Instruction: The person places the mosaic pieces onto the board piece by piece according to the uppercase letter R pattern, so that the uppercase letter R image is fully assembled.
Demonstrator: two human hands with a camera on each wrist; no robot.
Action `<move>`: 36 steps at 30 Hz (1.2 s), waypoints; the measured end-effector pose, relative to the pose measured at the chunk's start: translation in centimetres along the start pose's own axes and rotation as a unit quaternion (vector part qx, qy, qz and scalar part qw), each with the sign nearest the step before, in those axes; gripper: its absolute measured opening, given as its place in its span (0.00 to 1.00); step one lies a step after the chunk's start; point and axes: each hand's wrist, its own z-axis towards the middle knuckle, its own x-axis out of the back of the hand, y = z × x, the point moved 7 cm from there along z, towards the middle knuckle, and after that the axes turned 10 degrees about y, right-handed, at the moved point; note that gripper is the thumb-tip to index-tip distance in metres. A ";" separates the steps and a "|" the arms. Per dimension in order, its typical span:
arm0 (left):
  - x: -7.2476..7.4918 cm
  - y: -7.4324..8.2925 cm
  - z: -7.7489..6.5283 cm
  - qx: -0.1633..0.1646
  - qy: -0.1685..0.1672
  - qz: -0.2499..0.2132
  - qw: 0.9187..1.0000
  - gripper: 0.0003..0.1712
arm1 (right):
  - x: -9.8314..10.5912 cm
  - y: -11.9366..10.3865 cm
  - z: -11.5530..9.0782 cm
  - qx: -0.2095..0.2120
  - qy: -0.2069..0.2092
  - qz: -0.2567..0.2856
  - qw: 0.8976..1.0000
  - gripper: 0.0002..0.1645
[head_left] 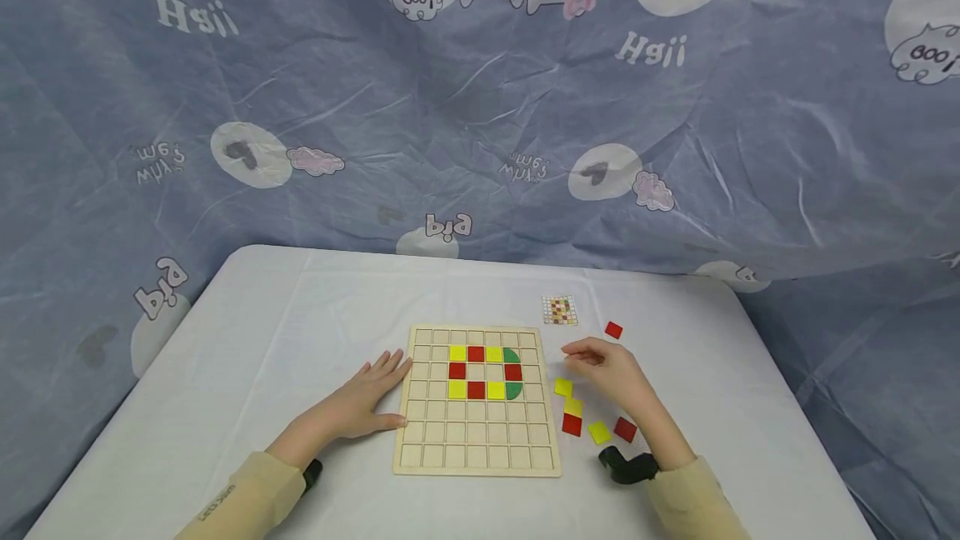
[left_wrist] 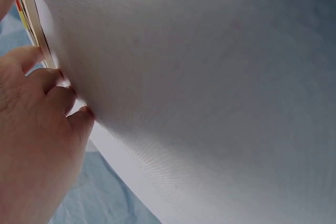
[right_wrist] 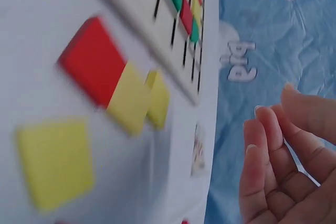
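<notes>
Board: we had it flat on the white table, ahead of us at twelve o'clock, grid side up.
Set tiles: we saw them in a ring toward the board's twelve o'clock, yellow and red squares, with green curved pieces at the ring's two and four o'clock; the ring framed two plain cells.
Left hand: we kept our grip wide, fingers spread, fingertips and thumb touching the board's nine o'clock edge.
Right hand: we held it between the board's two and three o'clock, fingers bent, with a narrow gap between thumb and fingertips.
Loose tiles: we counted three yellow and two red around the board's three o'clock, one yellow against a red; another red lay at two o'clock.
Card: we saw it between the board's one and two o'clock, bearing a small coloured grid.
Curtain: we faced blue-grey printed cloth at twelve o'clock, beyond the table.
</notes>
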 end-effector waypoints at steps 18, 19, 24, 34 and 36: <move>-0.1 0.1 -0.1 0.003 -0.002 0.002 1.000 0.52 | 3.0 8.0 -4.3 -0.115 -0.020 -0.082 0.990 0.20; -0.1 0.1 -0.1 0.004 -0.003 0.004 1.000 0.52 | 3.0 8.3 -4.5 -0.121 -0.021 -0.087 0.989 0.20; -0.3 -0.1 0.0 0.010 -0.002 0.007 1.000 0.52 | 3.0 9.0 -4.8 -0.133 -0.024 -0.104 0.985 0.23; -0.2 -0.2 0.1 0.008 0.002 0.007 1.000 0.53 | 2.8 9.0 -5.2 -0.133 -0.020 -0.117 0.984 0.17; -0.3 -0.2 0.1 0.005 0.002 0.004 1.000 0.53 | 2.7 9.1 -5.3 -0.133 -0.020 -0.119 0.984 0.17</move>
